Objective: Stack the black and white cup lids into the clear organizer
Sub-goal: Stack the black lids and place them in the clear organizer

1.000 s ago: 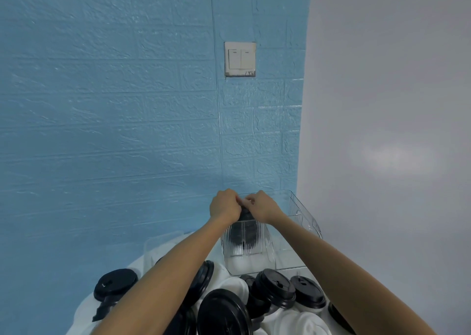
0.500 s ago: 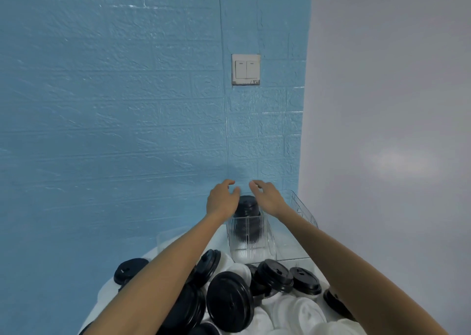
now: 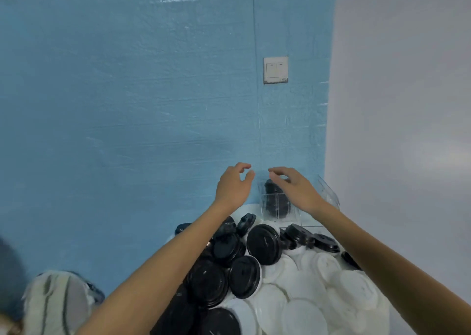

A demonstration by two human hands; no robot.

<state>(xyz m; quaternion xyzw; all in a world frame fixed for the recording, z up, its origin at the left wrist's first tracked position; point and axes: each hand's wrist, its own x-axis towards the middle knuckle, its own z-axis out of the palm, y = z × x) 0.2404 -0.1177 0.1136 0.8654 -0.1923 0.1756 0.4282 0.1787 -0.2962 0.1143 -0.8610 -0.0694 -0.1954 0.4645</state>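
A clear ribbed organizer (image 3: 293, 211) stands at the far end of the table against the blue wall, with a stack of black lids (image 3: 274, 202) inside its left compartment. My left hand (image 3: 233, 187) hovers just left of it, fingers loosely curved and holding nothing. My right hand (image 3: 295, 189) hovers over the organizer's top, fingers relaxed and empty, partly covering the stack. Loose black lids (image 3: 263, 244) lie heaped on the near left of the table. White lids (image 3: 313, 286) are piled on the near right.
The blue textured wall with a light switch (image 3: 275, 70) is right behind the organizer, and a grey wall closes the right side. A white and grey bag (image 3: 58, 301) sits low at the left. The organizer's right compartment (image 3: 327, 194) shows no lids.
Both hands were pressed together on the black stack in the organizer a second ago. They have let go, spread apart and lifted. The camera has tilted and pulled back, showing more of the lid pile.
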